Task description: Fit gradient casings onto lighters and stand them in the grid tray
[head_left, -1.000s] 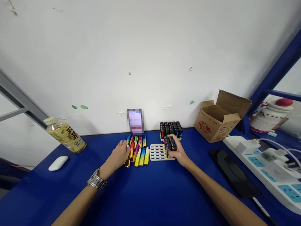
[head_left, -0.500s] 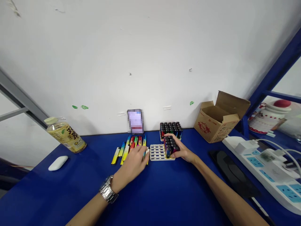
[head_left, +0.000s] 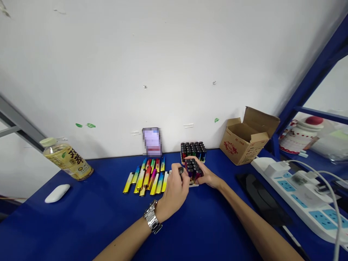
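Note:
My left hand (head_left: 174, 192), a metal watch on its wrist, is closed round a lighter (head_left: 181, 170) whose dark top shows above the fingers, over the white tray (head_left: 193, 184). My right hand (head_left: 204, 175) rests against the tray's right side, fingers curled round the block of black-topped lighters (head_left: 192, 168) standing in it. A pile of colourful lighters (head_left: 146, 175) lies on the blue table (head_left: 81, 224) just left of my left hand. A second full tray of lighters (head_left: 193, 150) stands behind, against the wall.
A tea bottle (head_left: 66, 159) lies at the left with a white mouse (head_left: 57, 193) near it. An open cardboard box (head_left: 246, 137) sits at the back right. A dark phone (head_left: 265, 201) and a white power strip (head_left: 299, 195) lie to the right.
My left hand has left the pile of colourful lighters and moved right to the tray, now gripping a lighter. My right hand has stayed at the tray. The view has shifted slightly.

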`<state>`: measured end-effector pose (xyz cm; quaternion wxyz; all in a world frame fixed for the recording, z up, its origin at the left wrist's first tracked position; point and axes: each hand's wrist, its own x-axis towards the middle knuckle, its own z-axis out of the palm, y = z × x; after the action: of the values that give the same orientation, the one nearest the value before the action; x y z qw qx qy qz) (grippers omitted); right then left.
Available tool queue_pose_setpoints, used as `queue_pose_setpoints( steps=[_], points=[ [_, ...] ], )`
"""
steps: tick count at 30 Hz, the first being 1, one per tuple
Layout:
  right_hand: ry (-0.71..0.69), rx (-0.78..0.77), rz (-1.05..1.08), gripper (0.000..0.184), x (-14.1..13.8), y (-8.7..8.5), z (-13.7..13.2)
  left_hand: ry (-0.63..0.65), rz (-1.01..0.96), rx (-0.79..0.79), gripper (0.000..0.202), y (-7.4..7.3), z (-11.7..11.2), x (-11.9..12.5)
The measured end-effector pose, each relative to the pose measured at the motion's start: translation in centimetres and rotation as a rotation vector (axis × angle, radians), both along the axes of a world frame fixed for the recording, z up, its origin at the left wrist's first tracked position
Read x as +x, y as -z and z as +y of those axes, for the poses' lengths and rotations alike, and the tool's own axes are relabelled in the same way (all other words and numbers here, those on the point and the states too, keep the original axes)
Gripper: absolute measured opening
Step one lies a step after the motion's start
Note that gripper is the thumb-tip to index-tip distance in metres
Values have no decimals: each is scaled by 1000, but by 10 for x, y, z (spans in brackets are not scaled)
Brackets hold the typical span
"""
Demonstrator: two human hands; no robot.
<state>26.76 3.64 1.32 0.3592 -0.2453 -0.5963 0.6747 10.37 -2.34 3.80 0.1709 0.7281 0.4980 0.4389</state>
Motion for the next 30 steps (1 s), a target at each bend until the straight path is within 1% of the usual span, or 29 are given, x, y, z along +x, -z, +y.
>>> queue_pose_setpoints(
  steps=[3,5,8,10,12,14,16,19,20,21,22,23,26,27,29,30],
  points=[
    [-15,13,15,81,1,2,2,3,159,-60,4,2,5,2],
    [-19,24,19,80,1,3,3,21,238,-67,8,7,10,4],
    [-32,18,9,79,0,3,3,23,211,-74,5,12,17,4],
    [-36,19,1,78,0,2,2,22,194,-70,7,12,20,2],
    [-22,31,-7,76,-1,0,1,49,193,-44,6,11,20,1],
    [-10,33,-19,76,-1,-2,0,77,135,7,6,9,18,0],
    [-2,30,-39,76,-1,-4,-1,69,-7,11,8,8,16,0],
    [23,55,-86,76,-1,-6,-1,-1,-254,-87,6,5,16,0],
    [34,68,-96,76,0,-6,-1,-21,-294,-117,3,4,17,0],
    [40,78,-101,75,0,-6,-1,-45,-295,-133,3,3,18,0],
    [43,81,-99,74,0,-6,-1,-71,-250,-143,5,3,19,-1],
    [41,75,-94,74,-1,-5,-1,-93,-160,-158,7,2,21,-1],
    [23,40,-75,74,-2,-5,-1,-126,186,-214,13,3,25,-1],
    [20,31,-69,75,-2,-5,-1,-126,267,-222,15,4,26,-1],
    [18,25,-68,74,-2,-5,-1,-99,326,-200,16,5,27,-1],
    [20,29,-74,74,-3,-5,-2,-76,296,-177,17,5,27,-1]
  ],
)
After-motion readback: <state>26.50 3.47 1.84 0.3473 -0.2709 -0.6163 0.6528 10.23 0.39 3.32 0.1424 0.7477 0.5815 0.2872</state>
